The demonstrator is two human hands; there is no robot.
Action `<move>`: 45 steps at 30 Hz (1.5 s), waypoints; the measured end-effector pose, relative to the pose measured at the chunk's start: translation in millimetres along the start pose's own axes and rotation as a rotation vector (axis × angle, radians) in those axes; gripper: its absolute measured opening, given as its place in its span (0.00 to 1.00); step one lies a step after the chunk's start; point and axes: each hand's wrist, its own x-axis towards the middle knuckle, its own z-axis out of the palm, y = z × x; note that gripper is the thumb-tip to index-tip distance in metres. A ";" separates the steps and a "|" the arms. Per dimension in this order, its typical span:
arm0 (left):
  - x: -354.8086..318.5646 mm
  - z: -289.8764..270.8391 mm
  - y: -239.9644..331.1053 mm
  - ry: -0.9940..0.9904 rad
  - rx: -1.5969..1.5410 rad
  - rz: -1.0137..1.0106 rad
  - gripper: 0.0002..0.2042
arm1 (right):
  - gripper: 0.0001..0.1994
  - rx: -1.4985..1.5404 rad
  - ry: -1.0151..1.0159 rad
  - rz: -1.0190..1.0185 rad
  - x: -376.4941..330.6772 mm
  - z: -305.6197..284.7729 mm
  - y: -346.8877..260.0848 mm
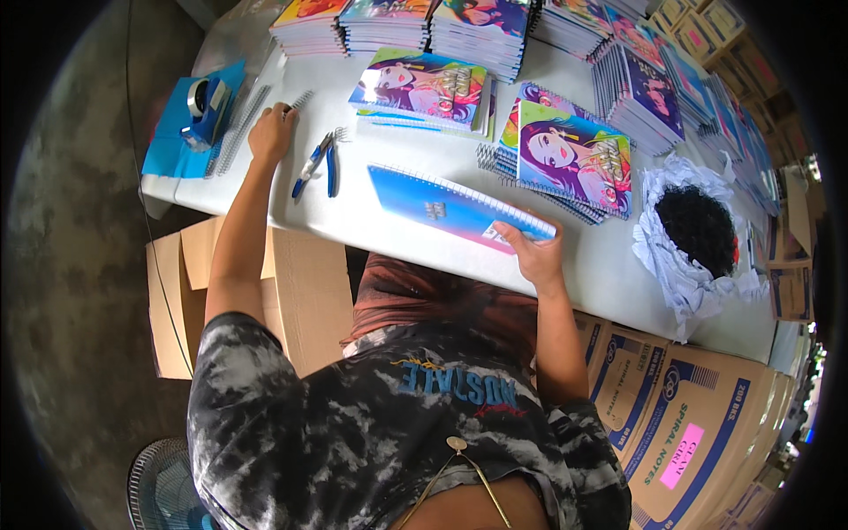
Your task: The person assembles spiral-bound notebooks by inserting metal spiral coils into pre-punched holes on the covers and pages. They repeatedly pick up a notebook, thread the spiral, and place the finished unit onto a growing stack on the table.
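Notebook (433,203), blue and pink: gripped at one end by right hand (537,254) | wire coil (304,99): touched by left hand (271,134), grip cannot be told | pliers (332,172): laid between hands

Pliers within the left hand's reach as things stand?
Likely yes: the pliers lie on the white table close by the left hand, nothing visible between them, though it seems occupied with a wire coil.

The tabletop (353,212) is bright, the floor (71,265) dim, and fisheye edges bend strongly.
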 end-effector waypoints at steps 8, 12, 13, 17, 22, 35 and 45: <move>-20.2 -74.6 43.4 0.063 -0.285 0.094 0.16 | 0.14 -0.089 -0.038 -0.108 5.3 -15.8 -4.0; -51.7 -91.9 81.0 -0.131 -0.819 0.399 0.16 | 0.14 -0.116 -0.011 -0.094 9.7 -19.9 -4.2; -71.5 -108.1 104.7 -0.316 -0.970 0.391 0.16 | 0.14 -0.113 0.010 -0.087 8.9 -19.2 -4.0; -104.8 -109.5 135.1 -0.529 -1.070 0.349 0.17 | 0.13 -0.106 0.019 -0.106 9.8 -17.0 1.9; -102.4 -96.3 139.4 -0.471 -1.056 0.283 0.19 | 0.13 -0.130 0.022 -0.125 4.7 -15.9 2.8; -77.5 -149.5 150.9 -0.394 -0.593 0.810 0.16 | 0.12 -0.112 -0.032 0.033 -1.5 -19.8 5.4; -93.0 -159.9 168.3 -0.052 0.006 0.893 0.31 | 0.18 -0.347 -0.046 -0.362 -2.7 -7.6 1.2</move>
